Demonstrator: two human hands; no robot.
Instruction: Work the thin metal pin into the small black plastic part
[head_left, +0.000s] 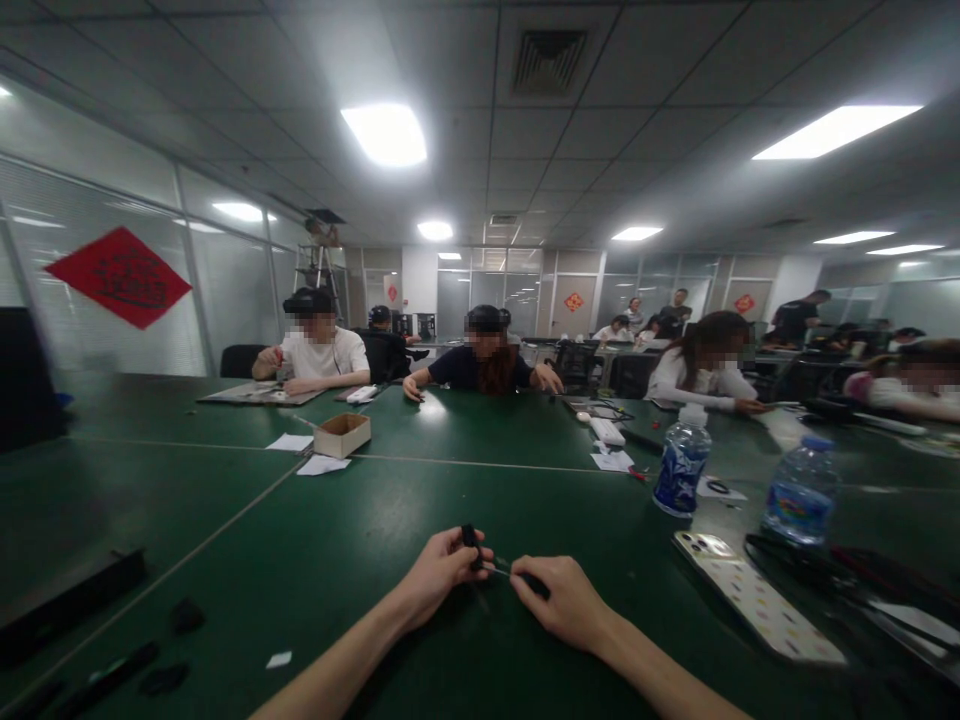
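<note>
My left hand (442, 570) is closed around a small black part (471, 540) that stands up between thumb and fingers; its exact kind is too small to tell. In my right hand (562, 600) is a screwdriver with a dark handle (537, 585), its thin metal shaft (498, 571) pointing left at the black part. The shaft's tip reaches the fingers of my left hand; whether it touches the part cannot be made out. Both hands are over the green table (390, 520), close together.
A phone in a patterned case (757, 600) lies right of my hands, with dark cables (817, 565) beside it. Two bottles (681, 465) (801, 495) stand behind. To the left are black pieces (186, 615) and a white scrap (279, 660). An open box (343, 437) sits farther off. People sit opposite.
</note>
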